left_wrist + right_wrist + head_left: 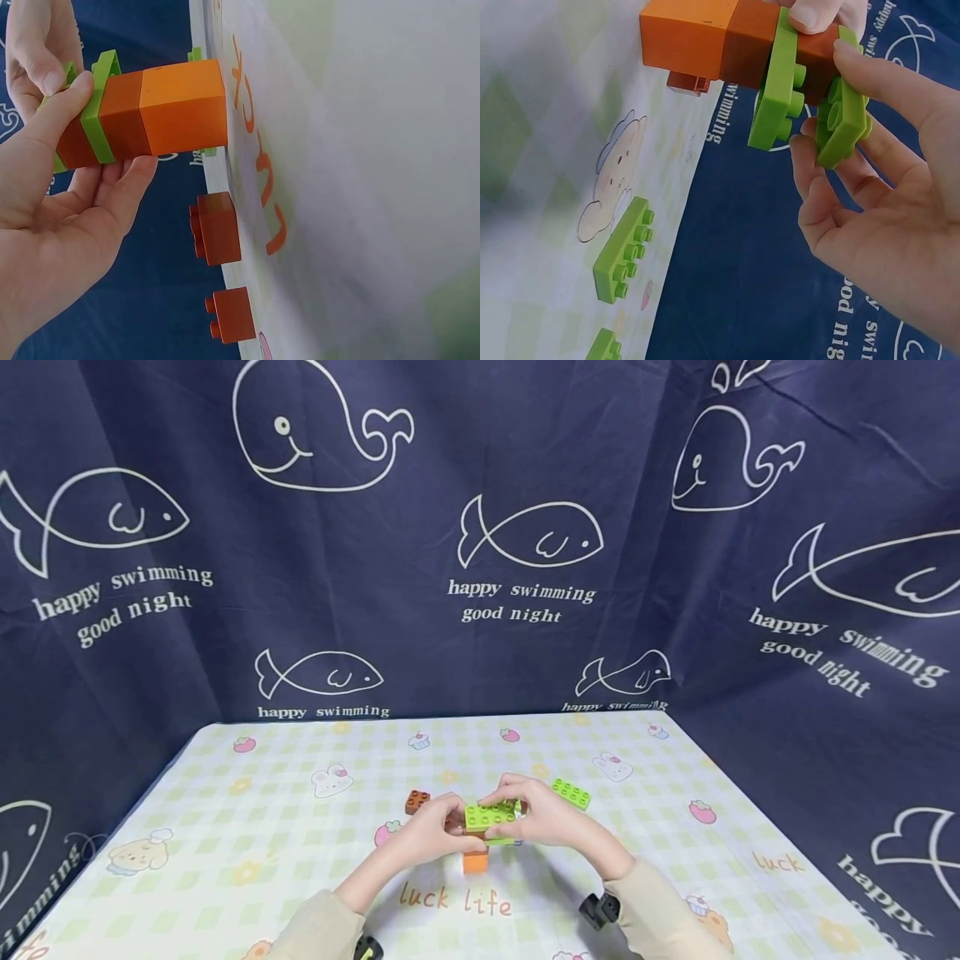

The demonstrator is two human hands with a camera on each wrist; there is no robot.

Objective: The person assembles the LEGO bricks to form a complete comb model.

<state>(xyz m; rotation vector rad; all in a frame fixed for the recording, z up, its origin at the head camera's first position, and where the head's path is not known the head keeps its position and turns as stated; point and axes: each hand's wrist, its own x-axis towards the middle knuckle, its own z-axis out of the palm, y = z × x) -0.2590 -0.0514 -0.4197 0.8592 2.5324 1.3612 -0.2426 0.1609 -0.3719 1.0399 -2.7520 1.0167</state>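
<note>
A tower of toy building blocks stands on the table between the hands. Its base is an orange block (475,862), followed upward by a brown block (124,120), a thin green block (775,97) and a second brown block (815,56). On top sits another thin green block (489,816), which sticks out to the right like the one below. My left hand (431,833) grips the tower's upper part from the left, thumb in front and fingers behind. From the right, my right hand (546,814) pinches the overhanging end of the top green block between thumb and fingers.
Behind the left hand lie loose brown blocks (217,229), one of them (417,802) farther left. Loose green blocks (622,255) lie beyond the right hand, one (572,794) plainly visible. A patterned cloth (315,852) covers the table, with a dark blue curtain (420,635) behind.
</note>
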